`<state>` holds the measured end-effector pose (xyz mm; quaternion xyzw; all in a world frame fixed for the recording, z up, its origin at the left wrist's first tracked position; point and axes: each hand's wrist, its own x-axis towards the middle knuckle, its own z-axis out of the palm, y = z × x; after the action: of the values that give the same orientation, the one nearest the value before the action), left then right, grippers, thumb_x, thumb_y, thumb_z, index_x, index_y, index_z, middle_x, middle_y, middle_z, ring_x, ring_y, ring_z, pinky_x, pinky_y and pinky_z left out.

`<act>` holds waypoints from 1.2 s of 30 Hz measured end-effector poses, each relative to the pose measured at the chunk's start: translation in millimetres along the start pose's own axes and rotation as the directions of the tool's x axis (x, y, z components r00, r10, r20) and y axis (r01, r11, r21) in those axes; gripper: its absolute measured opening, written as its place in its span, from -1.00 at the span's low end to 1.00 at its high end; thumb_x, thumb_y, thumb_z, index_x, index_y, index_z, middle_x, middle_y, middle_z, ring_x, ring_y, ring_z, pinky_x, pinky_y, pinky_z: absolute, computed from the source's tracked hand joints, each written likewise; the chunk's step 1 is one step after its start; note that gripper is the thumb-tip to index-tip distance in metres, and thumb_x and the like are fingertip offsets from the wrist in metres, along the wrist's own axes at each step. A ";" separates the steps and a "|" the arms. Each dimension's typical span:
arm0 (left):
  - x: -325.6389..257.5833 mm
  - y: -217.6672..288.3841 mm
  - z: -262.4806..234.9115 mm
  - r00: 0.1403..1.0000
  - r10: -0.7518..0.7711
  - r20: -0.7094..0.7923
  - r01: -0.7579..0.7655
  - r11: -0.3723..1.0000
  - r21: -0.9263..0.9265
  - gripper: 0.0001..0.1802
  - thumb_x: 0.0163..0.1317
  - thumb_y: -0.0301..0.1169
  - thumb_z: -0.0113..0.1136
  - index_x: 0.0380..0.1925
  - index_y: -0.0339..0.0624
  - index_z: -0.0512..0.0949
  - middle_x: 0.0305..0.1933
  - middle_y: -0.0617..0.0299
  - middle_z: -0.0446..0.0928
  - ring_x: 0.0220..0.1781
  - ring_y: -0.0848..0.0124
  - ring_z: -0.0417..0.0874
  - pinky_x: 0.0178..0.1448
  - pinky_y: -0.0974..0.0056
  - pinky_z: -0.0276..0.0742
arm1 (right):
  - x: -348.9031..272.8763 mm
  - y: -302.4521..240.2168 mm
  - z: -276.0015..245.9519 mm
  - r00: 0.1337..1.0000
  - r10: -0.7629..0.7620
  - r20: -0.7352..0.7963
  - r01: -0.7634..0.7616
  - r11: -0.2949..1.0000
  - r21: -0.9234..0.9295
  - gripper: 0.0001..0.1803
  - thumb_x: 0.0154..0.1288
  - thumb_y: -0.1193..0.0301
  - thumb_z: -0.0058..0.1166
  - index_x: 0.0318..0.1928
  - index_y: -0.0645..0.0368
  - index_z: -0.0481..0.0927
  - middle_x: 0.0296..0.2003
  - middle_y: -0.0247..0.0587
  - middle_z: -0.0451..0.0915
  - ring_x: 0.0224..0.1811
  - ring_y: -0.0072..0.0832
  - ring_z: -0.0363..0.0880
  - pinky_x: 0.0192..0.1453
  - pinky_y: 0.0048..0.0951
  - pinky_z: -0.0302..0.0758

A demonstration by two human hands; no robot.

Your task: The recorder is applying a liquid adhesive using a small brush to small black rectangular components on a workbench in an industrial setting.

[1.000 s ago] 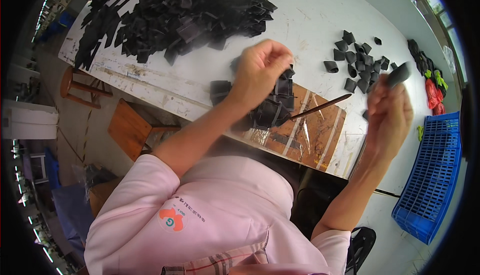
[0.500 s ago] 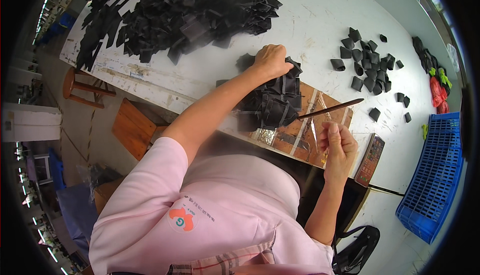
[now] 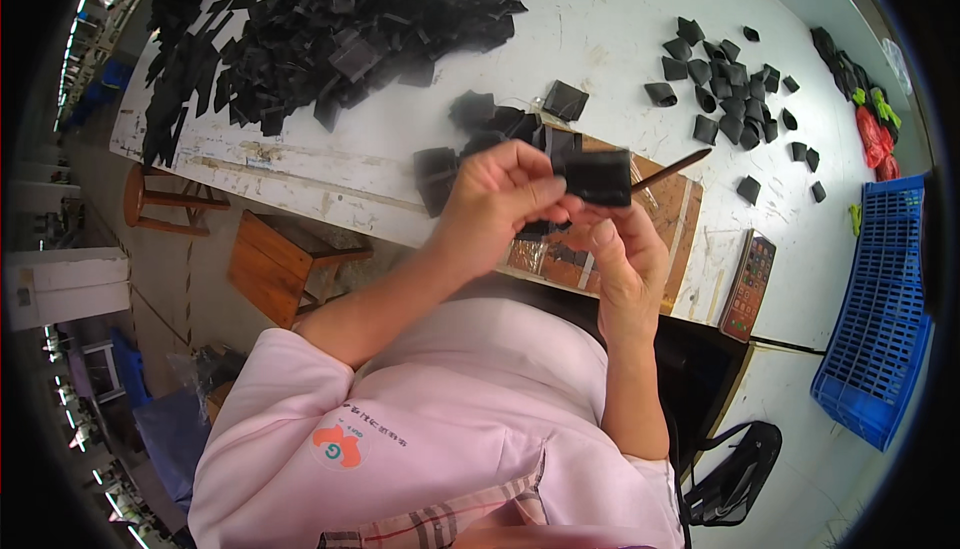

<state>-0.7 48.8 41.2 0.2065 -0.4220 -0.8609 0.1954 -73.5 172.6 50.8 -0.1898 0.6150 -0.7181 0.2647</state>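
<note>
In front of my chest I hold a small black fabric piece (image 3: 598,178), a flat, folded-looking rectangle. My left hand (image 3: 503,197) pinches its left end between thumb and fingers. My right hand (image 3: 628,254) is closed at its lower right edge, the thumb pointing up. A thin dark pointed stick (image 3: 682,163) slants up to the right from behind the piece; its lower end is hidden. Under my hands lies a brown board (image 3: 678,211) with tape strips. More black fabric pieces (image 3: 437,171) lie behind my left hand, and a single one (image 3: 567,101) rests just beyond the board.
A large heap of black pieces (image 3: 350,44) covers the far left of the white table (image 3: 590,9). Several small black tube-like pieces (image 3: 735,99) lie scattered at right. A remote-like keypad (image 3: 748,284) and a blue crate (image 3: 868,319) stand right of the board. A wooden stool (image 3: 275,264) is at left.
My left hand has come back from the stack on the board toward my right hand with a black piece. My right hand has risen and moved left to meet it.
</note>
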 end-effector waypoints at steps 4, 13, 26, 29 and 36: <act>-28.3 -11.4 5.7 0.992 -0.088 0.093 0.092 0.995 -0.044 -0.94 0.09 -0.60 0.05 -0.40 -0.31 0.43 -0.39 0.12 0.53 -0.37 0.43 0.59 -0.29 0.44 0.52 | 2.5 -2.8 -5.0 0.993 0.118 -0.011 -0.106 0.927 0.360 -0.86 0.16 0.42 0.07 -0.41 0.25 0.50 -0.49 -0.33 0.54 -0.49 -0.67 0.46 -0.37 -0.69 0.39; -7.4 15.6 17.9 0.872 -0.333 0.358 0.345 0.938 0.032 -0.79 0.09 -0.40 0.06 -0.32 -0.32 0.46 -0.44 0.21 0.52 -0.53 0.57 0.51 -0.46 0.51 0.44 | 2.2 -18.1 -43.4 0.919 0.230 0.321 -0.310 0.924 0.224 -0.84 0.03 0.46 0.19 -0.44 0.27 0.49 -0.52 -0.35 0.52 -0.53 -0.74 0.43 -0.46 -0.75 0.36; -11.5 8.9 24.2 0.962 -0.210 0.176 0.101 0.871 0.482 -0.94 0.00 -0.57 0.09 -0.49 -0.36 0.48 -0.64 0.18 0.51 -0.66 0.54 0.52 -0.60 0.49 0.40 | -0.2 -16.0 -32.3 0.997 0.059 0.056 -0.038 0.945 -0.324 -0.79 0.01 0.43 0.21 -0.38 0.30 0.50 -0.59 -0.39 0.45 -0.61 -0.69 0.35 -0.55 -0.71 0.30; -11.7 -3.4 25.5 0.990 0.059 0.128 -0.132 0.699 0.703 -0.92 0.07 -0.62 0.00 -0.41 -0.39 0.46 -0.57 0.21 0.52 -0.61 0.58 0.52 -0.56 0.52 0.44 | -7.5 -12.1 -23.1 0.937 -0.341 -0.078 0.229 0.766 -0.601 -0.75 -0.01 0.42 0.21 -0.34 0.29 0.50 -0.55 -0.33 0.42 -0.56 -0.63 0.36 -0.53 -0.66 0.31; -14.0 -15.0 38.5 0.806 0.516 0.289 -0.535 0.428 0.728 -0.80 -0.07 -0.68 0.04 -0.37 -0.29 0.39 -0.66 0.07 0.45 -0.66 0.22 0.52 -0.58 0.35 0.40 | -8.5 -7.4 -7.7 0.886 -0.464 0.000 0.348 0.665 -0.661 -0.87 -0.03 0.53 0.16 -0.41 0.25 0.52 -0.54 -0.26 0.39 -0.57 -0.53 0.37 -0.57 -0.55 0.31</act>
<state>-11.4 89.3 53.3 0.1188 -0.7974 -0.4853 0.3384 -72.5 184.6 57.2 -0.3402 0.7849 -0.5165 -0.0367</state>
